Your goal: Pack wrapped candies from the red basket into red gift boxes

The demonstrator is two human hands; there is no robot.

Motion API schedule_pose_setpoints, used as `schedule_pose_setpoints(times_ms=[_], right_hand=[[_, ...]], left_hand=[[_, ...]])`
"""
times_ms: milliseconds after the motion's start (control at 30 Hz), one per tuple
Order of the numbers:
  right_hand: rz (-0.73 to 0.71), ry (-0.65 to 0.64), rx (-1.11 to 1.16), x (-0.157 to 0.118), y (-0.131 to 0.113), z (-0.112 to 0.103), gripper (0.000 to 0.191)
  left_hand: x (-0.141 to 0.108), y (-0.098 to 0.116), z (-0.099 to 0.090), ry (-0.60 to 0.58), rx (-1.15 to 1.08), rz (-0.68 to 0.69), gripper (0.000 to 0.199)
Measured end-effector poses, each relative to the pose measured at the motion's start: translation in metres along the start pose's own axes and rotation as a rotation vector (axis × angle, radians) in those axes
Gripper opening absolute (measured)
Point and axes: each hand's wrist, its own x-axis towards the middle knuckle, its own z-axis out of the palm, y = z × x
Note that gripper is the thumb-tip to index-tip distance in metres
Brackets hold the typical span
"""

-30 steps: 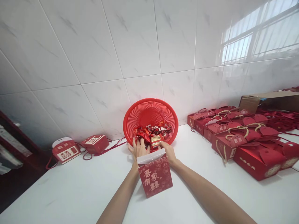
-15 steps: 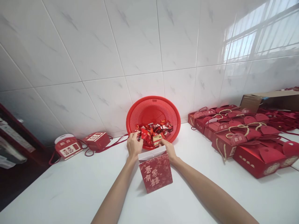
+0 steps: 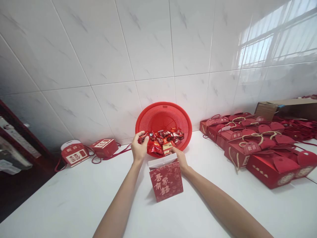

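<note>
A red plastic basket leans against the wall, with a pile of wrapped candies in its lower part. My left hand is at the basket's left rim, thumb and index finger apart beside the candies; its other fingers are partly hidden. My right hand reaches in at the lower right, its fingertips on a gold-wrapped candy. Between my forearms stands a red gift box with pale Chinese characters, its white top flap raised. The box covers part of my right hand.
Two small red boxes, one upright and one lying down, sit at the left with cords. Rows of closed red boxes with rope handles fill the right. Behind them is a cardboard carton. A tiled wall bounds the white table.
My left hand has drawn slightly left and up from the candies, and its thumb has spread from the index finger. My right hand stays at the gold-wrapped candy. The view has shifted a little.
</note>
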Motion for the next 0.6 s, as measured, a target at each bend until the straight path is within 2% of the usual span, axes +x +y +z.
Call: schedule_pose_setpoints(times_ms=[100,200,300,400,500,600], right_hand=[[0.008,0.016,0.013,-0.001,0.0,0.0,0.013],[0.027,0.059,0.041,0.001,-0.003,-0.001,0.018],[0.096,0.091,0.26,0.004,-0.008,-0.005,0.022],[0.212,0.028,0.584,0.007,-0.014,-0.007,0.028],[0.299,-0.035,0.753,0.007,-0.015,-0.004,0.03],[0.357,-0.051,0.827,0.004,-0.011,0.002,0.033]], left_hand=[[-0.003,-0.002,0.001,-0.04,-0.072,-0.08,0.03],[-0.01,-0.008,0.002,-0.133,-0.176,-0.16,0.038],[-0.022,-0.012,0.004,-0.282,-0.237,-0.19,0.044],[-0.036,-0.016,0.007,-0.417,-0.22,-0.192,0.039],[-0.048,-0.019,0.009,-0.484,-0.2,-0.208,0.037],[-0.061,-0.019,0.007,-0.48,-0.16,-0.219,0.037]])
